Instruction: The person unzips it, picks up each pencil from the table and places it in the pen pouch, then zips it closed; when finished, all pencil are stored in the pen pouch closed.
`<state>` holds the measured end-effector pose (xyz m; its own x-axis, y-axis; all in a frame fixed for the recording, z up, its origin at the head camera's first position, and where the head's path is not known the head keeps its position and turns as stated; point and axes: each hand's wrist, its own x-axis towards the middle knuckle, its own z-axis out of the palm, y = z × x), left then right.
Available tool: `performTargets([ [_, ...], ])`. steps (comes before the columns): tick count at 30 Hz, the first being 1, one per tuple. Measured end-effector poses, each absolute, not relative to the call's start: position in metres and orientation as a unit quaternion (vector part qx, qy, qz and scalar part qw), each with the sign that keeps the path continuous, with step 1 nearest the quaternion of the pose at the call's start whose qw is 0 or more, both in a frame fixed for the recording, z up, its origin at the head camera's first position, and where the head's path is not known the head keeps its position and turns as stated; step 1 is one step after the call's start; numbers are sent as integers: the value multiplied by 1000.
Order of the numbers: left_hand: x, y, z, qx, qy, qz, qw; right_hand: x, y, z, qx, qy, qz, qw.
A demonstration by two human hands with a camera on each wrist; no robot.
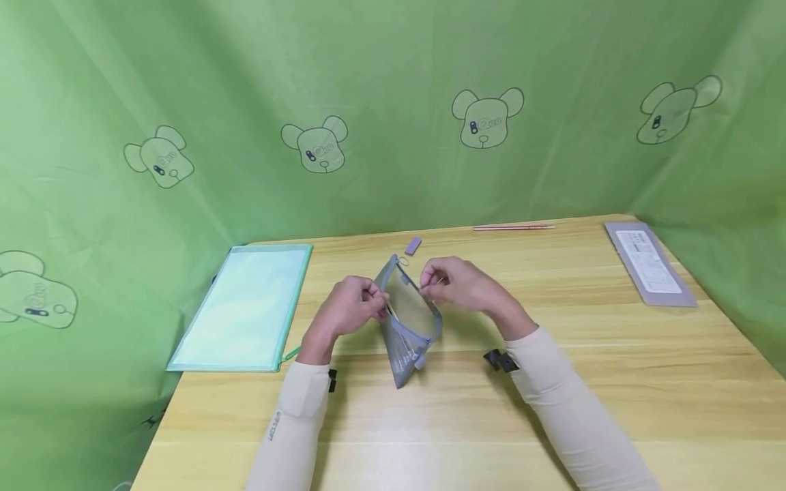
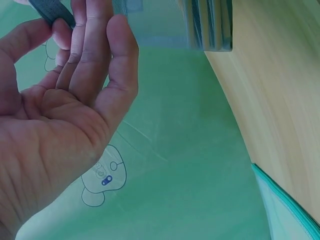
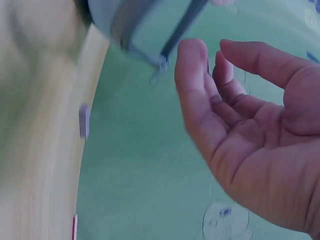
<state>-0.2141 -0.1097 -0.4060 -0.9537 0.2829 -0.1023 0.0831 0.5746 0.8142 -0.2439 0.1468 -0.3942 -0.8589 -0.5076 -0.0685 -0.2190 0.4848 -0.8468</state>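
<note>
A grey-blue zip pouch (image 1: 402,348) stands tilted over the table in the head view, its mouth spread wide. My left hand (image 1: 353,305) pinches its left rim, and the left wrist view shows thumb and forefinger on the dark zipper band (image 2: 52,11). Beside the opposite rim is my right hand (image 1: 460,283), fingers loosely bent. Green backdrop shows between its thumb and forefinger in the right wrist view, where the pouch (image 3: 125,20) hangs blurred just past the fingertips. Thin pale lines show along the pouch's near side.
A clear zip folder with green edging (image 1: 242,307) lies on the left. Behind the pouch is a small purple block (image 1: 413,246). Thin red sticks (image 1: 514,227) lie along the back edge of the wooden table (image 1: 552,423). A grey labelled packet (image 1: 651,266) rests at right.
</note>
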Motion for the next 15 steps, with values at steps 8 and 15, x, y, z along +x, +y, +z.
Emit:
performTargets([
  [8, -215, -115, -405, 113, 875, 452, 129, -284, 209, -404, -122, 845, -503, 133],
  [15, -215, -118, -404, 125, 878, 442, 132, -328, 270, -430, -37, 911, -403, 83],
])
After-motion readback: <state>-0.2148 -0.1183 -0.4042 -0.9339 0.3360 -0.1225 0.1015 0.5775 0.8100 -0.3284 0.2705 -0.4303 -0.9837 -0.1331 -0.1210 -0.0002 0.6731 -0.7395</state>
